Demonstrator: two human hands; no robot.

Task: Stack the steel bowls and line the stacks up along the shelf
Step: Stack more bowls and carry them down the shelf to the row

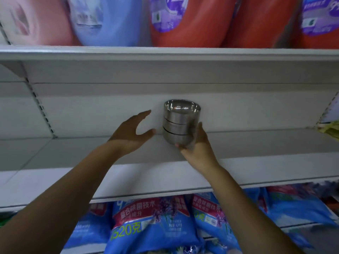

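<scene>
A stack of three steel bowls point(178, 123) stands upright near the back of the white shelf point(91, 162), about at its middle. My right hand point(197, 143) grips the stack from the right and underneath, thumb at the base of the lowest bowl and fingers up its right side. My left hand point(134, 131) hovers just left of the stack with fingers spread and thumb pointing toward the bowls, a small gap between them. No other bowls are visible.
Big pink, blue and red detergent bottles point(183, 21) crowd the shelf above. Blue detergent bags point(146, 226) lie on the shelf below. A yellow-green package point(332, 129) shows at the right end. White back panel point(110, 110) behind the stack.
</scene>
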